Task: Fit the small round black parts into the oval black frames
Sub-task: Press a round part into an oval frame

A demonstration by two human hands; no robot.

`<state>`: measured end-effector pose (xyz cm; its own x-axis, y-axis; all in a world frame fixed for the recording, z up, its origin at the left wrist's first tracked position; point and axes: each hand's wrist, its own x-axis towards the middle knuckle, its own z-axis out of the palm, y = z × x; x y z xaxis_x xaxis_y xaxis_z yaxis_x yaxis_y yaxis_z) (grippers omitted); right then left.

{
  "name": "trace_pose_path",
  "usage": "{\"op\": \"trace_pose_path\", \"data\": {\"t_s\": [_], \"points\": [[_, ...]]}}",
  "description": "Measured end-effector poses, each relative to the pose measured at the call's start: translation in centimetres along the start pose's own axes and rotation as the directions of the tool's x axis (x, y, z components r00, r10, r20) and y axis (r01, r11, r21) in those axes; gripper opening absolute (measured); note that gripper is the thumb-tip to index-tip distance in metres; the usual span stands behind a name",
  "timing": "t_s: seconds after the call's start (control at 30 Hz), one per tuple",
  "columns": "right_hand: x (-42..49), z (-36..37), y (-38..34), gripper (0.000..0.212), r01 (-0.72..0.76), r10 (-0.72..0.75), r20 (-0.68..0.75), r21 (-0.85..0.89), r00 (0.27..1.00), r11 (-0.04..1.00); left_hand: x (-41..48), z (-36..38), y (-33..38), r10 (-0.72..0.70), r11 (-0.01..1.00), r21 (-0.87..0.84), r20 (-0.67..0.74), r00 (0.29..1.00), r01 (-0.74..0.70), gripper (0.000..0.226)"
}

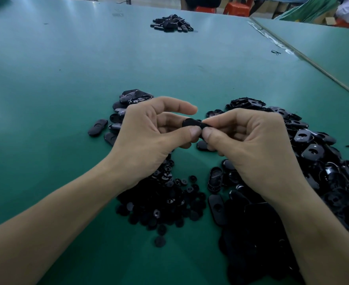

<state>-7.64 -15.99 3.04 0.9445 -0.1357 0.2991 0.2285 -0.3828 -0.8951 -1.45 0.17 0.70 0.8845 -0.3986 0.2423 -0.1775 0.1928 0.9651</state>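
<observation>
Both hands meet above the green table [66, 89] on one oval black frame [192, 123]. My left hand [149, 138] pinches its left end between thumb and fingers. My right hand [249, 145] pinches its right end, thumb tip against the left thumb. Whether a round part sits in the frame is hidden by the fingers. Under my left wrist lies a heap of small round black parts [165, 202]. To the right, beneath my right forearm, spreads a big heap of oval black frames [317, 157].
A smaller cluster of oval pieces [126, 105] lies behind my left hand, one [97, 127] apart at its left. Another dark pile [171, 23] sits far back. A seam [305, 58] joins a second table at the right. Red stools [235, 8] stand beyond.
</observation>
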Motion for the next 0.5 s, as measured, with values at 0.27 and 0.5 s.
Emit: {"op": "trace_pose_path", "data": {"t_s": [0.27,0.5], "points": [[-0.02,0.22,0.29,0.009,-0.047,0.046,-0.032,-0.032,0.998,0.998,0.01,0.16,-0.09,0.017,0.998,0.056,0.011,1.000,-0.017,0.024],[-0.08,0.19,0.20,0.004,-0.050,0.048,-0.044,-0.044,0.998,0.998,0.12,-0.14,0.05,-0.001,0.999,0.045,0.000,1.000,0.001,0.025]]}}
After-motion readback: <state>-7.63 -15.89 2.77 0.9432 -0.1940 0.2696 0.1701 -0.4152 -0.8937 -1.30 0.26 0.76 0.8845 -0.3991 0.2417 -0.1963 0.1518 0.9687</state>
